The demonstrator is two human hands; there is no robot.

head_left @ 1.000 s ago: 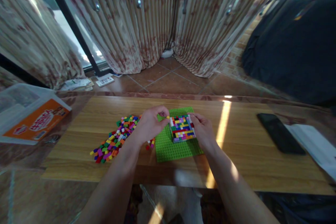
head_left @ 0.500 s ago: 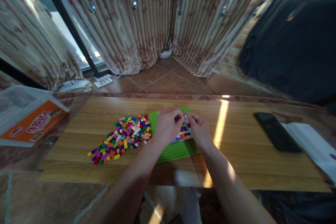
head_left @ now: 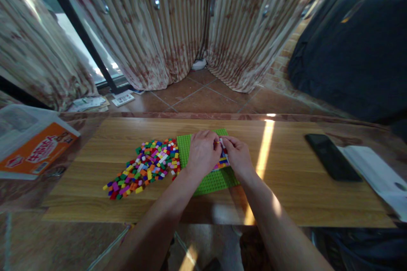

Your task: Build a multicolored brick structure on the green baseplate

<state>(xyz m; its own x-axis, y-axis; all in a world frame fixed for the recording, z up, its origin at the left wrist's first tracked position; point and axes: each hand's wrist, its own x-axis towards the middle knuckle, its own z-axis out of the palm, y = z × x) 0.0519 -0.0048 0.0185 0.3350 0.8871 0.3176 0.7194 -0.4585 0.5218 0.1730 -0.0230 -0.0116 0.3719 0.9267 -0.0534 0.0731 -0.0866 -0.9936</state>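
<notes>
A green studded baseplate [head_left: 213, 184] lies on the wooden table in front of me. Rows of small coloured bricks [head_left: 223, 162] form a built patch on it, partly covered by my hands. Over the plate's middle, my left hand [head_left: 203, 150] is closed, its fingers curled toward the thumb at the patch's far edge. My right hand [head_left: 239, 152] pinches at the patch's right side, close to the left fingertips. Whatever either set of fingers grips is too small and hidden to name. Left of the plate spreads a pile of loose toy bricks [head_left: 149, 163] in many colours.
The wooden table [head_left: 286, 194] carries a black phone [head_left: 332, 156] at the right, beside a white sheet [head_left: 375, 173]. A clear plastic box with an orange label [head_left: 40, 148] stands at the left. Striped curtains [head_left: 178, 29] hang beyond the table.
My right hand has shifted slightly inward over the brick patch, covering more of it. Both hands remain closed at the same spot; the whole view has moved a little.
</notes>
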